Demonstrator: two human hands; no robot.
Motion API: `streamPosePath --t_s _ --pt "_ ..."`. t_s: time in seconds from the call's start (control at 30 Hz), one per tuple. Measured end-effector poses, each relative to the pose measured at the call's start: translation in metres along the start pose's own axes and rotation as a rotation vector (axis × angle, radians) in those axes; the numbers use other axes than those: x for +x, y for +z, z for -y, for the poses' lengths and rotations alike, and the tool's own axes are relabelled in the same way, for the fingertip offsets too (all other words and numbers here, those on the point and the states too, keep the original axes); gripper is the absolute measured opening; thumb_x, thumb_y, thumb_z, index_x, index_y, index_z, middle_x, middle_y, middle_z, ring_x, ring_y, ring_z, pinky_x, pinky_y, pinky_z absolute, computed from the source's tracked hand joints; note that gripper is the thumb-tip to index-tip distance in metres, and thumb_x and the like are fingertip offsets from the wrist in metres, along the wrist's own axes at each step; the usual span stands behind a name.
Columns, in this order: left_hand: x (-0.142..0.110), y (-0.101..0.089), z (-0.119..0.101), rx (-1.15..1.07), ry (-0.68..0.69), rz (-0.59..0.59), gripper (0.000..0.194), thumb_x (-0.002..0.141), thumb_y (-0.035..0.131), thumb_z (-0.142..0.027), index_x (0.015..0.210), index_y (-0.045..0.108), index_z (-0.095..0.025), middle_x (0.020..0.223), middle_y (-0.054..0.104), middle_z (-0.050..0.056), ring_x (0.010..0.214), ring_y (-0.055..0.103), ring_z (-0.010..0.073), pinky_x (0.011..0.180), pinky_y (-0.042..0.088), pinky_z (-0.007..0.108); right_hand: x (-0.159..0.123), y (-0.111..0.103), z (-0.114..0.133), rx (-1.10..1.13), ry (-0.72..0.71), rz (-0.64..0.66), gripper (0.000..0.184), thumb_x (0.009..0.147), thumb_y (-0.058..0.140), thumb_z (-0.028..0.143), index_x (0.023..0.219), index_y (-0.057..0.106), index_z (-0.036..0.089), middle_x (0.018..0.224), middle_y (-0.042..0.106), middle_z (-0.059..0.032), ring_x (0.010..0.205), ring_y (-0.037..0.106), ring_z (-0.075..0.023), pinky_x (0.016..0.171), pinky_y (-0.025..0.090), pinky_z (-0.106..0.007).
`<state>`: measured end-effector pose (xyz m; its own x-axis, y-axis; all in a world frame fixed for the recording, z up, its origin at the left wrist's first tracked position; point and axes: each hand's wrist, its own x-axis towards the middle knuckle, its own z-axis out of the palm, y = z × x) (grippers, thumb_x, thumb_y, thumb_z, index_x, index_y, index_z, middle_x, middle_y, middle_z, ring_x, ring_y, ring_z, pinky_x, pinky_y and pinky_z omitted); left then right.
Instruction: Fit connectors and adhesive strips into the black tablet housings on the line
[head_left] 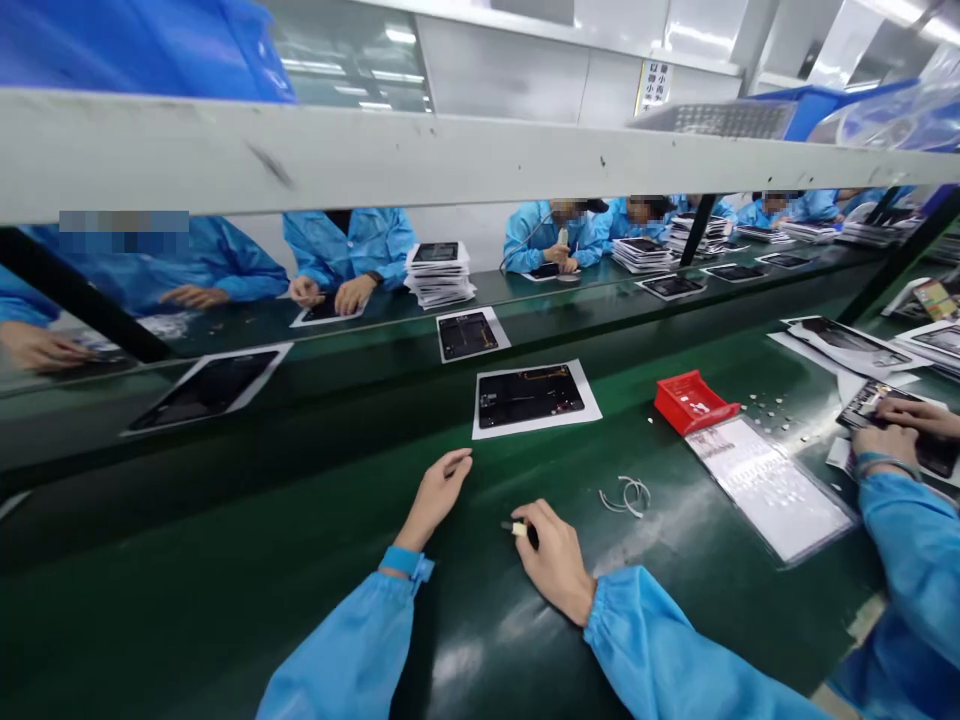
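Note:
My right hand (553, 560) hovers over the green bench, its thumb and fingers pinching a small pale-yellow piece (519, 529) with a dark tip; the exact kind is too small to make out. To its left, my left hand (437, 497) reaches forward with nothing in it, fingers stretched and slightly bent, a gap showing beside the thumb. A blue band circles that wrist. Just beyond both hands, a flat black tablet-like panel (531, 396) with gold strips lies on a sheet of white paper (589, 392). Neither hand touches it.
Curled white strips (628, 496) lie right of my right hand. Further right are a red bin (691, 402), a sleeved sheet (780, 495) and a co-worker's hands (892, 440). More panels (466, 335) lie on the raised line ahead. A white shelf beam (450, 155) crosses above.

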<state>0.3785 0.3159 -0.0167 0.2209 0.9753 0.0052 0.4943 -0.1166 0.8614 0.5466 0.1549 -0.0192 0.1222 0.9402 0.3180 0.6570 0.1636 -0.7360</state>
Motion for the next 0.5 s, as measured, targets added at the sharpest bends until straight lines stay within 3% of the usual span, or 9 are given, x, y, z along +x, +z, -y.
streamPosePath --t_s 0.1,0.23,0.37,0.5 --pt "0.038 -0.001 0.002 0.043 -0.084 -0.076 0.038 0.090 0.051 -0.036 0.121 0.057 -0.014 0.122 0.064 0.012 0.111 0.062 0.0206 0.097 0.047 0.032 0.001 0.001 0.000 0.015 0.008 0.007 0.026 0.083 0.046 0.009 0.100 0.059 0.024 0.092 0.059 0.0001 0.080 0.061 -0.0160 0.072 0.043 -0.025" --pt "0.070 0.005 -0.006 0.153 -0.247 -0.159 0.035 0.091 0.056 -0.038 0.116 0.058 -0.014 0.113 0.065 0.009 0.104 0.062 0.0212 0.096 0.047 0.044 0.004 0.003 -0.001 0.028 0.018 0.017 0.024 0.082 0.046 0.008 0.095 0.059 0.023 0.089 0.060 0.0008 0.080 0.061 -0.0165 0.072 0.042 -0.025" --pt "0.083 0.012 -0.014 0.174 -0.365 -0.175 0.029 0.090 0.059 -0.037 0.109 0.061 -0.015 0.114 0.061 0.008 0.107 0.059 0.0221 0.093 0.048 0.044 0.006 0.004 -0.003 0.041 0.029 0.013 0.023 0.084 0.045 0.008 0.094 0.059 0.023 0.089 0.060 0.0006 0.080 0.062 -0.0166 0.072 0.042 -0.025" --pt "0.082 0.013 -0.013 0.053 -0.354 -0.200 0.028 0.090 0.060 -0.033 0.111 0.060 -0.015 0.116 0.060 0.008 0.106 0.058 0.0218 0.091 0.050 0.043 0.006 0.004 -0.004 0.042 0.025 0.023 0.023 0.084 0.045 0.008 0.094 0.059 0.023 0.089 0.060 0.0012 0.080 0.062 -0.0166 0.072 0.042 -0.025"
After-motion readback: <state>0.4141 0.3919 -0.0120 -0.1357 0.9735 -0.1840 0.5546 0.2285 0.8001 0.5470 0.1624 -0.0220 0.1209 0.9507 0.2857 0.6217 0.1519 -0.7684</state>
